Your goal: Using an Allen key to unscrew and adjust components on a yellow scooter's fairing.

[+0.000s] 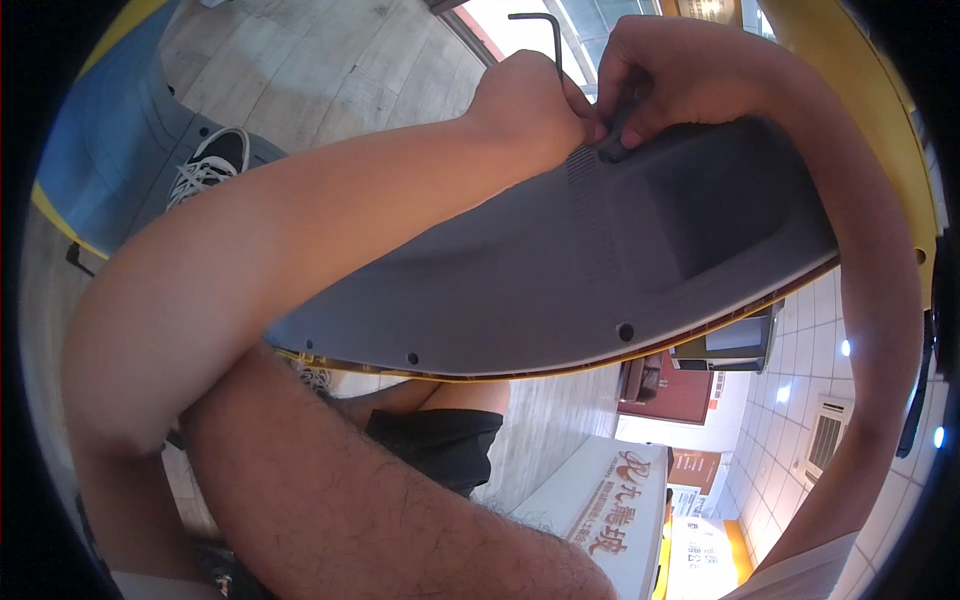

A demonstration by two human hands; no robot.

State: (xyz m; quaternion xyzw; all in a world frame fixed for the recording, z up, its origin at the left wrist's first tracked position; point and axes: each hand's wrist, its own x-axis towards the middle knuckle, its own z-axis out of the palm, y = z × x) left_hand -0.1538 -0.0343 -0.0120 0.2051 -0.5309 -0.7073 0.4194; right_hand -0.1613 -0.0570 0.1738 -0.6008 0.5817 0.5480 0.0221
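Observation:
A black L-shaped hex key (556, 45) sticks up out of my left hand (525, 105), which is closed on it at the far edge of a grey moulded plastic panel (500, 290). The fingertips of that hand meet those of my right hand (665, 80). Between the right thumb and fingers is a small dark grey piece (614, 148), pinched beside the ribbed strip of the panel. Its exact kind is partly hidden by the fingers. Along the near edge, the panel has several round holes and a yellow rim (560, 374).
A bare leg (380, 490) crosses below the panel. Dark shorts (440, 440) of a person show beyond the near rim. A black shoe (210, 165) rests at the left by a blue-grey and yellow body (110, 150). A white printed board (590, 510) stands at lower right.

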